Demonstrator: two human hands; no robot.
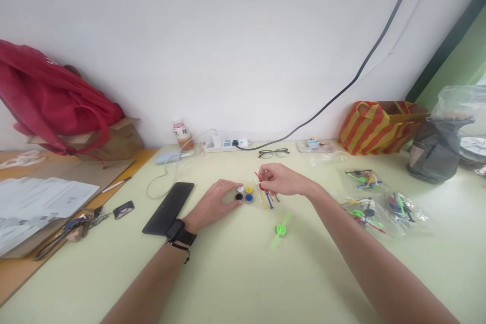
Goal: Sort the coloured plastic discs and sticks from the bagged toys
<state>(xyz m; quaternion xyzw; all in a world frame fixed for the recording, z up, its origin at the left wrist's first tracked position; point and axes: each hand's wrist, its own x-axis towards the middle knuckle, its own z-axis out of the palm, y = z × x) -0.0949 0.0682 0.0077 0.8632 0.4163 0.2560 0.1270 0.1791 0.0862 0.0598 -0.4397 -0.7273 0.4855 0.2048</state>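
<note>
Right hand (280,179): grip pinched on a red piece (257,175), beside the sticks (269,201). Left hand (217,204): grip parted around discs (248,198) on the counter (212,273); contact unclear. Judged step: handling small parts. Next move calls for a fine pinch.

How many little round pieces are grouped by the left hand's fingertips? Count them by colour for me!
White round piece: 1
Yellow round piece: 1
Blue round piece: 1
Black round piece: 1
Total: 4
</note>
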